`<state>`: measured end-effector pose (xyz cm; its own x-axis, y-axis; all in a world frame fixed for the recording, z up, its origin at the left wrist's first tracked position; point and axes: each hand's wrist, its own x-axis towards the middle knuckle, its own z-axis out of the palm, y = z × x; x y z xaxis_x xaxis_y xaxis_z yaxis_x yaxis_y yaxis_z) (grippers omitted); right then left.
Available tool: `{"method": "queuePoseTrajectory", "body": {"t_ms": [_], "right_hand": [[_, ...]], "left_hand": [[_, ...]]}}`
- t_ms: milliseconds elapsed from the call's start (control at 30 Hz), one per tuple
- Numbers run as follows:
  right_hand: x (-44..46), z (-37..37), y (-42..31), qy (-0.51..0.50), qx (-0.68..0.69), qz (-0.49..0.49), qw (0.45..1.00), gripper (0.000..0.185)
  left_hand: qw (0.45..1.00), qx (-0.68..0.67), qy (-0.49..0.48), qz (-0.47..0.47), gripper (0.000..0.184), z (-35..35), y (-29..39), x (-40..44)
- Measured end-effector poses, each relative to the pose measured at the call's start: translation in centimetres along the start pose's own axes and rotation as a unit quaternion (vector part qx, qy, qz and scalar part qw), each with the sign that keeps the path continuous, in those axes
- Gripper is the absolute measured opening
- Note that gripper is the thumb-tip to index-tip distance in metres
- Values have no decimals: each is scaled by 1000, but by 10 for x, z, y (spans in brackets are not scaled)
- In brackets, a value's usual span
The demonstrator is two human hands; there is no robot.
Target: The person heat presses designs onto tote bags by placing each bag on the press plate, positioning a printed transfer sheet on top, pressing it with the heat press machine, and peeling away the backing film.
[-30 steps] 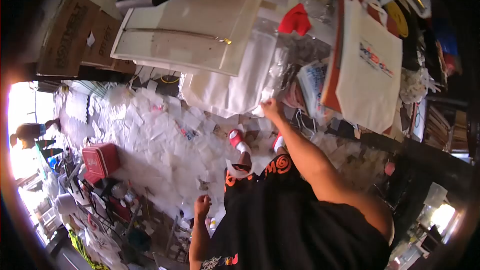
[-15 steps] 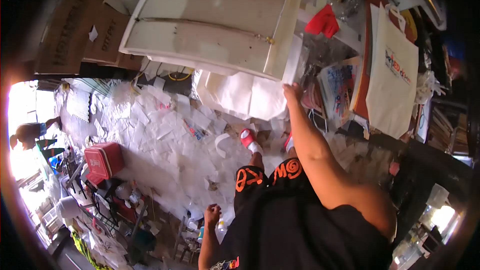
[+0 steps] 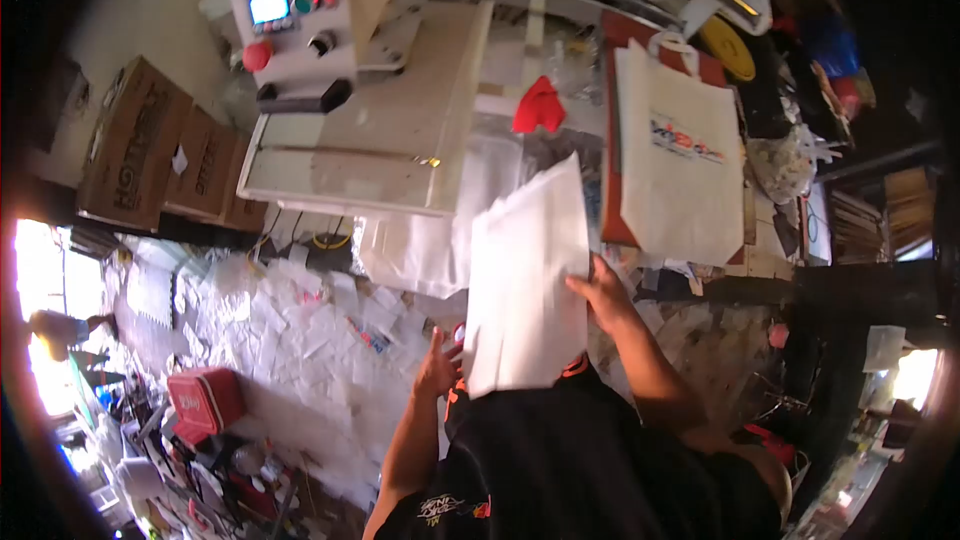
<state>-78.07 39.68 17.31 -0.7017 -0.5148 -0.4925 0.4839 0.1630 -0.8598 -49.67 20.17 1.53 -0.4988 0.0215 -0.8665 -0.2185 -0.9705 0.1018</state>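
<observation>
A flat white bag (image 3: pixel 530 280), blurred by motion and with no handles visible, stands upright in front of my body. My right hand (image 3: pixel 608 298) pinches its right edge between thumb and fingers. My left hand (image 3: pixel 434 368) is just left of the bag's lower edge, fingers pointing up and apart, holding nothing. Ahead on the right, a printed white tote bag (image 3: pixel 683 160) lies on a red-brown board (image 3: pixel 612 130). More white material (image 3: pixel 415 252) sits below the machine's flat table.
A heat press machine (image 3: pixel 310 25) with a lit display and a black handle stands ahead on the left. A red cloth (image 3: pixel 540 105) lies beside it. White scraps (image 3: pixel 310 340) cover the floor. Cardboard boxes (image 3: pixel 140 145) and a red cooler (image 3: pixel 205 400) are at left.
My right hand has come back from the white stack beneath the machine with the bag. My left hand has risen toward it. The view has shifted, showing the machine's control panel.
</observation>
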Motion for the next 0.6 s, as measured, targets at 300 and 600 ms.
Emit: {"method": "queuePoseTrajectory", "body": {"t_ms": [300,600], "right_hand": [[-128,-69,-169,-81,-67,-183,977,84],[-51,-271,-339,262,-68,-447,853,30]], "left_hand": [[736,351,-19,578,76,224,71,-244],[401,500,40,767,41,566,79,-170]]}}
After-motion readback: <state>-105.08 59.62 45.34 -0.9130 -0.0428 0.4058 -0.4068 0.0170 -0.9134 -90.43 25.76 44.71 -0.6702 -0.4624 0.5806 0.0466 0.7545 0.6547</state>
